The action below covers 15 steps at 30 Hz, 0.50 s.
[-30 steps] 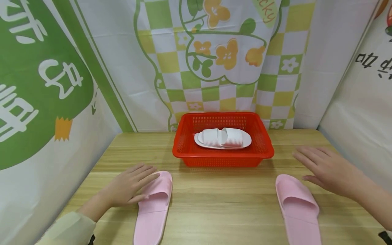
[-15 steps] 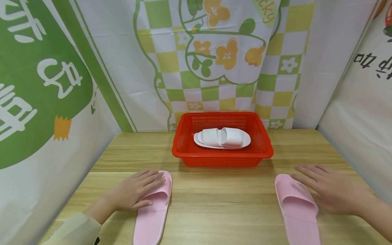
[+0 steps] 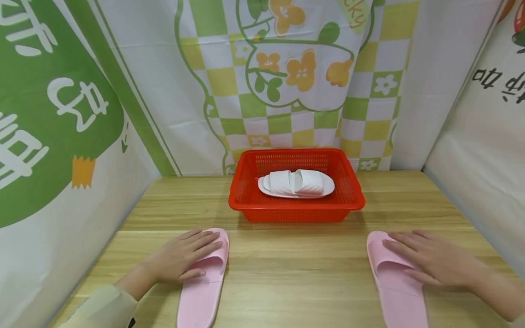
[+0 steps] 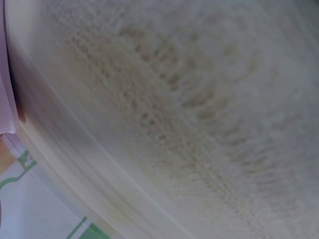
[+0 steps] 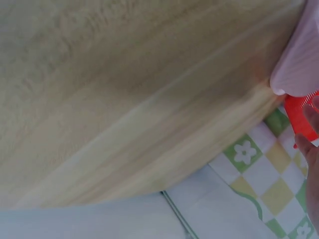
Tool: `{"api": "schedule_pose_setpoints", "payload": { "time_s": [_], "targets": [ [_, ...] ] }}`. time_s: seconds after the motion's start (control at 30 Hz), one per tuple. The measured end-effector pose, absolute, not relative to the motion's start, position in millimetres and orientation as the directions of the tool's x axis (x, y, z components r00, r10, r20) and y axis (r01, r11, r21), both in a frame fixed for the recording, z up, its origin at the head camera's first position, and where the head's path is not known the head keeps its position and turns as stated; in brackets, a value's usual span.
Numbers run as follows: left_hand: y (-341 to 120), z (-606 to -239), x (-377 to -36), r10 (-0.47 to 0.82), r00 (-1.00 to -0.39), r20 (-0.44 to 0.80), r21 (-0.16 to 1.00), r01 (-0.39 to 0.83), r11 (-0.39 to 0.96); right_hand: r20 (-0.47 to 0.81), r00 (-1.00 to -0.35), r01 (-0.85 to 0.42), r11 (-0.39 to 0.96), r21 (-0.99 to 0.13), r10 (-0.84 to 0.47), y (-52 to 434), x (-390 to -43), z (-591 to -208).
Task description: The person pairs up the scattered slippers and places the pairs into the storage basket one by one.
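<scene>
Two pink slippers lie apart on the wooden table, toes pointing to the back. On the left pink slipper (image 3: 200, 298), my left hand (image 3: 178, 257) lies over the strap with its fingers extended and its thumb by the strap's opening. My right hand (image 3: 436, 259) reaches in from the right, fingers stretched over the strap of the right pink slipper (image 3: 399, 298). In the right wrist view, that slipper's toe (image 5: 301, 64) shows at the upper right, with a few fingers (image 5: 313, 164) below it. A pink slipper edge (image 4: 4, 94) fills the left wrist view's left border.
Between the slippers and further back, a red plastic basket (image 3: 295, 206) stands against the patterned cloth (image 3: 303, 109). White slippers (image 3: 309, 183) lie inside it. Printed cloth walls (image 3: 135, 205) close in the wooden table (image 3: 295, 273) at left and right.
My right hand has come down and left from beside the right slipper onto its strap. The left hand has shifted slightly right and down onto the left strap. The slippers stay put.
</scene>
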State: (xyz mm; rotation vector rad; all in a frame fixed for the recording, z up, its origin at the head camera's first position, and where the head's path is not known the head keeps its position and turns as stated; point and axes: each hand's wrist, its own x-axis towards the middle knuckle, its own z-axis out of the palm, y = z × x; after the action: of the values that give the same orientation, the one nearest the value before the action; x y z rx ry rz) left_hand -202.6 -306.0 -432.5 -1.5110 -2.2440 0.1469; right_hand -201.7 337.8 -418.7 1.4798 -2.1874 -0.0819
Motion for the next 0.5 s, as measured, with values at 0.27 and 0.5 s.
{"api": "schedule_pose_setpoints", "payload": {
  "time_s": [0.27,0.5],
  "targets": [
    [-304.5,-434.4,-204.5,0.899,-0.327,0.291,-0.311,0.856,0.412,0.364,-0.291,-0.876,0.4,0.271,-0.885,334.1,-208.6,-430.9],
    [-300.7,-434.7,-204.6,0.882,-0.345,0.321,-0.29,0.851,0.438,0.354,-0.303,-0.877,0.404,0.259,-0.885,330.6,-210.2,-434.8]
  ]
}}
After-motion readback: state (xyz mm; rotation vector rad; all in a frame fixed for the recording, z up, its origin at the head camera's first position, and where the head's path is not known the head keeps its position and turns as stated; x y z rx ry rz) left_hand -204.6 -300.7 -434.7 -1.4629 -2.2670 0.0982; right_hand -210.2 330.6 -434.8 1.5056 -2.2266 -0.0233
